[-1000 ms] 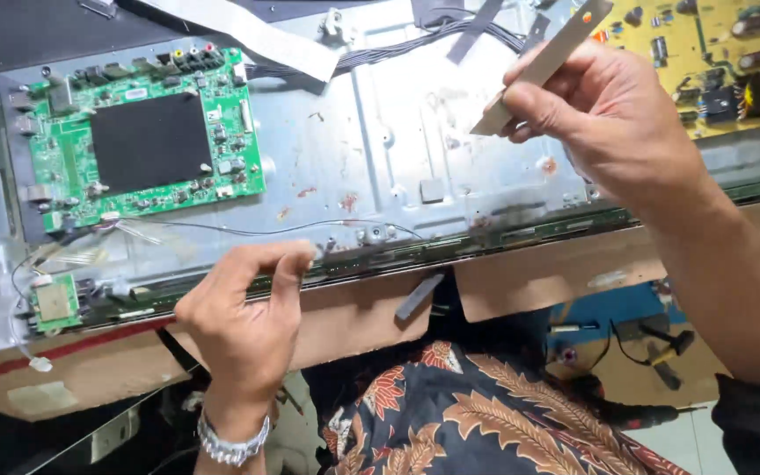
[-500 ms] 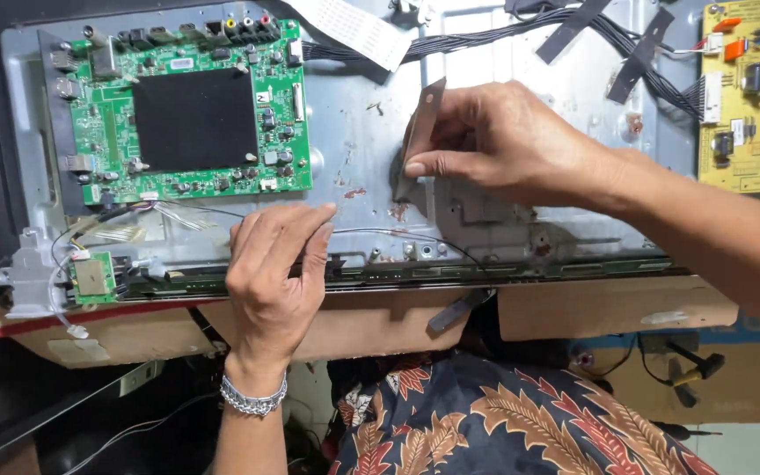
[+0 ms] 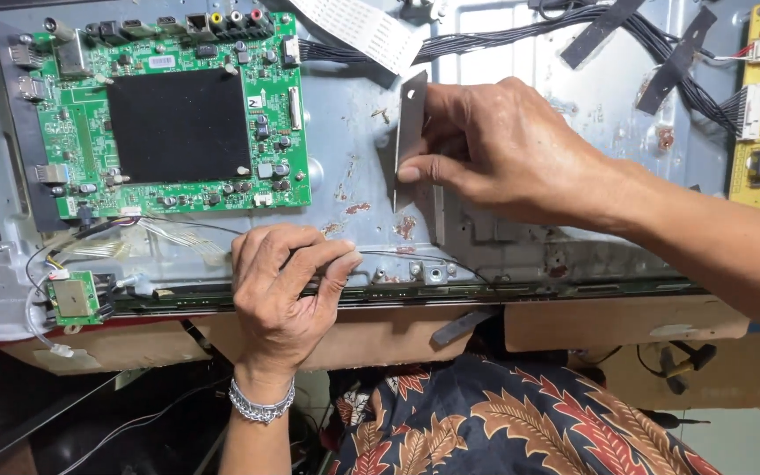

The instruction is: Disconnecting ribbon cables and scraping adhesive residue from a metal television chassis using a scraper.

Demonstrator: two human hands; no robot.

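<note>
Near mid-panel on the grey metal back panel [image 3: 503,237], right hand [image 3: 503,145] pinching a thin grey metal strip [image 3: 410,123], long axis upright, at its left fingertips. Toward the lower edge, left hand [image 3: 279,295] closed, seemingly on a thin black wire [image 3: 424,257] trailing right.

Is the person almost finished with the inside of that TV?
Not nearly, it seems. Done: the back cover is off, so the grey metal panel is bare. In hand: the right hand holds a thin grey strip against the panel, and the left hand pinches a thin black wire by the lower edge. Left: the green circuit board is in place, cables plugged in.
</note>
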